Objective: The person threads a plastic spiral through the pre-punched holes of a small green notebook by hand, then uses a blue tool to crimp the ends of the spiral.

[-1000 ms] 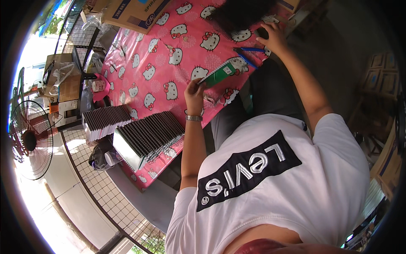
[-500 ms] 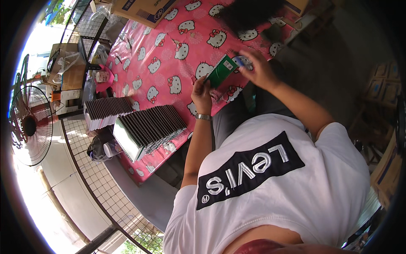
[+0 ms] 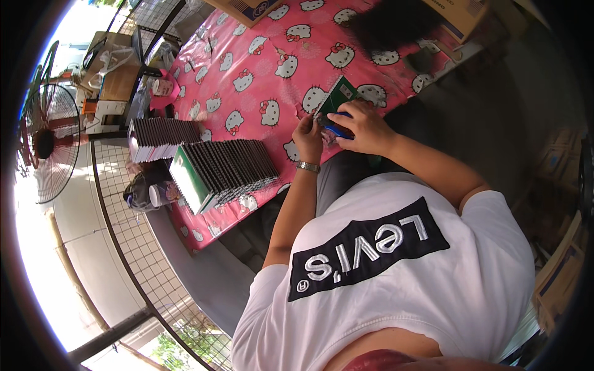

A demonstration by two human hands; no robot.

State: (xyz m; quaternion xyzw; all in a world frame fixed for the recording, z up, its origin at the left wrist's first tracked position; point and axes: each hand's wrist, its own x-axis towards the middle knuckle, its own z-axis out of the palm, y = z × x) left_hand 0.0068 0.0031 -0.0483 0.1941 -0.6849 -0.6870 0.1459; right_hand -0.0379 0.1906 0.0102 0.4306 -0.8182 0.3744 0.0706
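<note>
My right hand point(image 3: 365, 127) is closed around a blue tool point(image 3: 339, 131), pressing it at the edge of the green booklet point(image 3: 336, 98), which my left hand point(image 3: 307, 137) pinches near the table point(image 3: 247, 62) edge. If that pinch slackens, I judge the booklet may skew or slide off. The finished stack point(image 3: 223, 173) sits well apart, near the edge too.

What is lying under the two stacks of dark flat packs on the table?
The two stacks of dark flat packs rest on a pink tablecloth printed with white cat faces. The cloth hides the table itself, and the stacks hide the cloth directly beneath them.
</note>
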